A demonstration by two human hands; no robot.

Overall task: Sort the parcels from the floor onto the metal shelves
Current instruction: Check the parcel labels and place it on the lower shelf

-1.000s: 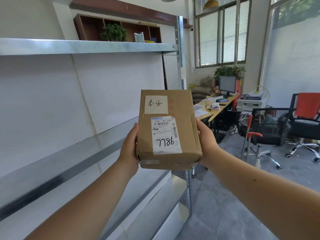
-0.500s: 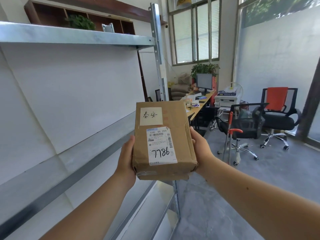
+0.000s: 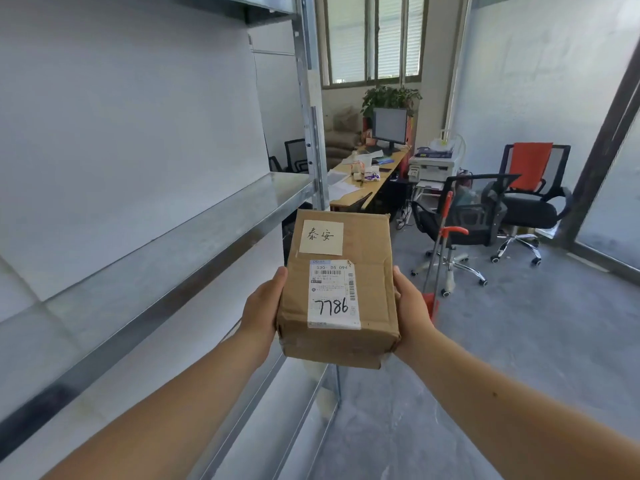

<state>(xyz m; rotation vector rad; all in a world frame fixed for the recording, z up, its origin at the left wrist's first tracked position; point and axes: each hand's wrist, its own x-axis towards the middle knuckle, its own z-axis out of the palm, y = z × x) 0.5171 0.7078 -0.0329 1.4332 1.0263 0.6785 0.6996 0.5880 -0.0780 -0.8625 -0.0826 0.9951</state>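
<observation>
A brown cardboard parcel [image 3: 372,289] with a yellow handwritten note and a white shipping label marked 7786 is held level in front of me. My left hand [image 3: 265,306] grips its left side and my right hand [image 3: 410,311] grips its right side. The parcel hangs just right of the metal shelves [image 3: 180,244], beside the front edge of the middle shelf and apart from it. That shelf is bare where visible. Lower shelves show beneath my left arm.
The shelf's upright post [image 3: 311,133] stands just beyond the parcel. Behind it are a desk [image 3: 367,181] with a monitor, a printer [image 3: 434,164], two office chairs [image 3: 474,216] and a red-handled tool [image 3: 446,244]. Grey floor [image 3: 536,341] stretches to the right.
The view has dropped and turned right. The parcel now sits lower, near the middle shelf's edge, and the top shelf has nearly left the frame. Both hands keep the same grip.
</observation>
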